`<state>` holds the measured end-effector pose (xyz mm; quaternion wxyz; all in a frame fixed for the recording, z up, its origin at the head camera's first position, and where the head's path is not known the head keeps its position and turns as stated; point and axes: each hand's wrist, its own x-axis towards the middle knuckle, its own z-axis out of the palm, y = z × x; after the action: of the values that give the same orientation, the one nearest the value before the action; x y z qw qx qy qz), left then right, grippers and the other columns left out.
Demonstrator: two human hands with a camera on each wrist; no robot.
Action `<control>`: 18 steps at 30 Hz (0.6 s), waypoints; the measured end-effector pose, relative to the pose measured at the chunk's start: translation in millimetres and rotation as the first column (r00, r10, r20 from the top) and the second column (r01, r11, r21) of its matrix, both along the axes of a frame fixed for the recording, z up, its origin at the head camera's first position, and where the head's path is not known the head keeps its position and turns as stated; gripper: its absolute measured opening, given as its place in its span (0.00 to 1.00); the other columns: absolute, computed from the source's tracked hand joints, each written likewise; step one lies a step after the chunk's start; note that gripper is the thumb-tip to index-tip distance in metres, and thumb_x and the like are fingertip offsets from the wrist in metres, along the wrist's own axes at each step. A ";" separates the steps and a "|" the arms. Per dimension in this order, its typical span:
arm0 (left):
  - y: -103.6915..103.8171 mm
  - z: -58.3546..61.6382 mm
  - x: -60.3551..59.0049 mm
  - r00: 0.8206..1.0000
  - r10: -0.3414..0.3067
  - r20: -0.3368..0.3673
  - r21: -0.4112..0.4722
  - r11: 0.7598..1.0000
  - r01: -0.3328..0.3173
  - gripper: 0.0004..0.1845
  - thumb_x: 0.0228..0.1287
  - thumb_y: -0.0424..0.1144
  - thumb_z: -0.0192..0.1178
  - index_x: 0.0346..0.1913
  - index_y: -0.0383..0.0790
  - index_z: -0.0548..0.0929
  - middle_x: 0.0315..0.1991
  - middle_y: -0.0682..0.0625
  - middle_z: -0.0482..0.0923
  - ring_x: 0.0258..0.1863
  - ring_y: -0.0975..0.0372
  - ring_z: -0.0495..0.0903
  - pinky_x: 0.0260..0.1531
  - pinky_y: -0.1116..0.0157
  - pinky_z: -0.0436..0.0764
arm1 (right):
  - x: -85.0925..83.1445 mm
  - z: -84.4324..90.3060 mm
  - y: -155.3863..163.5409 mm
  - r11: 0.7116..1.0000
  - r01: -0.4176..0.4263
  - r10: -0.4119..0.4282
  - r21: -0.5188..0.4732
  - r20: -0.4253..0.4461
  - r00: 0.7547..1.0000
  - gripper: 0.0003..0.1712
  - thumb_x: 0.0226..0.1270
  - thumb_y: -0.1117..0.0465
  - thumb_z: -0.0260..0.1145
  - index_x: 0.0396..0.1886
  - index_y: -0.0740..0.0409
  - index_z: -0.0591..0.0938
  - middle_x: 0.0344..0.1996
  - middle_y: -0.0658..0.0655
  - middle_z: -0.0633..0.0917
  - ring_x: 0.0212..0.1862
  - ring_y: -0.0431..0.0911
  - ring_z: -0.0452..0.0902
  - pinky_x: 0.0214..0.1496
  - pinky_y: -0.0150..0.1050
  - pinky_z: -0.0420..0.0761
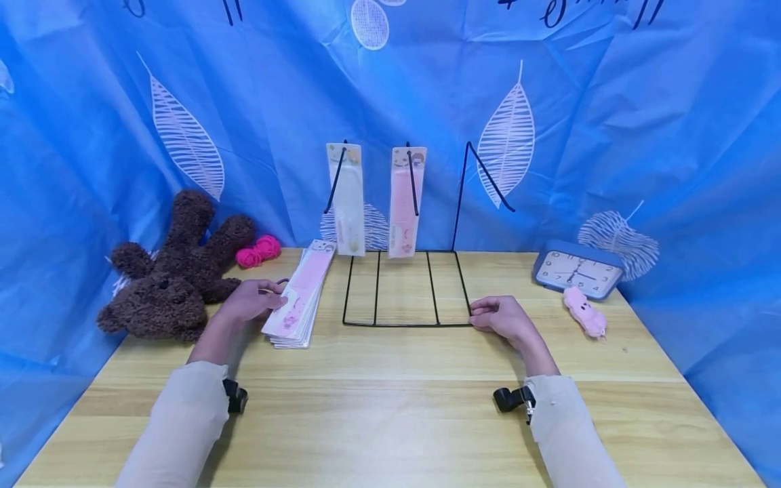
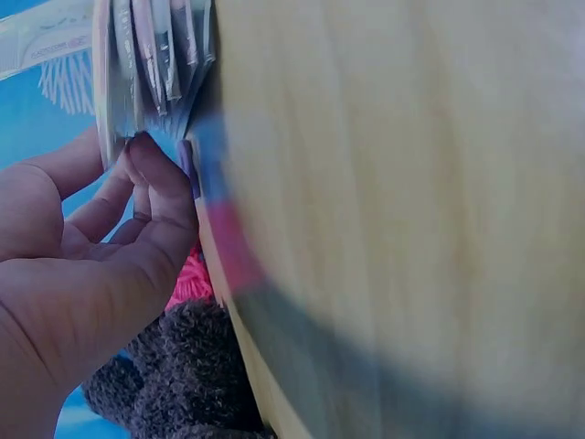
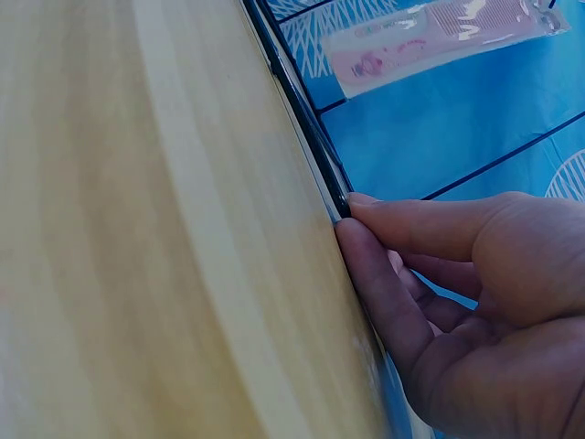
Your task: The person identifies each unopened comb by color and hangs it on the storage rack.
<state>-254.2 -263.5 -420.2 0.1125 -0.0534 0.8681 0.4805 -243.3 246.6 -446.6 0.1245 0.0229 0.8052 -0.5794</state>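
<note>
My left hand [image 1: 249, 301] is at the left edge of a stack of long flat packets [image 1: 291, 342]. In the left wrist view its thumb and a finger pinch the edge of the top one, a pink packet [image 1: 308, 281] in clear wrapping. At the right, my right hand [image 1: 503, 318] pinches the front right corner of a black wire rack [image 1: 407, 325] between thumb and forefinger. From the rack's left hook hangs a pale green packet [image 1: 350, 203]; a pink packet [image 3: 420, 46] hangs from the middle one. The right hook [image 1: 491, 177] is bare.
A brown plush bear [image 1: 177, 285] lies at the left beside pink yarn [image 1: 259, 251]. At the right stand a blue clock [image 1: 576, 271] and a small pink plush toy [image 1: 586, 313]. A blue curtain [image 1: 415, 81] rises behind the wooden table [image 1: 390, 420].
</note>
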 end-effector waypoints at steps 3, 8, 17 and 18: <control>-3.2 1.0 0.8 0.999 0.013 -0.039 0.015 1.000 -0.012 0.19 0.71 0.33 0.60 0.60 0.26 0.75 0.45 0.42 0.77 0.39 0.60 0.76 0.38 0.66 0.76 | 0.2 -0.5 0.0 1.000 0.001 -0.001 0.000 0.002 1.000 0.24 0.65 0.74 0.69 0.60 0.76 0.76 0.44 0.62 0.82 0.40 0.44 0.83 0.46 0.36 0.85; -13.1 6.8 6.4 0.993 0.030 -0.114 0.063 0.998 -0.023 0.18 0.72 0.29 0.55 0.60 0.22 0.73 0.45 0.41 0.76 0.36 0.63 0.76 0.35 0.69 0.77 | 0.2 -0.7 -0.2 1.000 -0.001 0.001 -0.002 0.005 1.000 0.25 0.65 0.74 0.69 0.61 0.76 0.76 0.45 0.63 0.82 0.41 0.45 0.83 0.46 0.36 0.85; -34.2 20.9 18.4 0.988 0.081 -0.131 -0.045 0.995 -0.087 0.17 0.75 0.34 0.55 0.60 0.27 0.76 0.52 0.38 0.76 0.45 0.56 0.72 0.43 0.66 0.72 | 0.2 -0.1 -0.2 1.000 -0.001 0.001 0.009 -0.001 1.000 0.25 0.65 0.73 0.69 0.61 0.75 0.76 0.46 0.64 0.82 0.42 0.45 0.83 0.46 0.36 0.85; -37.1 21.6 19.8 0.987 0.077 -0.139 -0.045 0.995 -0.084 0.18 0.75 0.34 0.55 0.61 0.27 0.76 0.52 0.37 0.76 0.45 0.57 0.73 0.43 0.66 0.72 | 0.1 0.2 -0.1 1.000 -0.001 0.001 0.009 -0.002 1.000 0.25 0.65 0.73 0.69 0.61 0.75 0.76 0.46 0.64 0.82 0.42 0.46 0.83 0.46 0.36 0.85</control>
<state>-234.4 -300.6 -398.6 0.0319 -0.0581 0.8828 0.4650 -243.2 246.5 -446.5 0.1236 0.0226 0.8080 -0.5757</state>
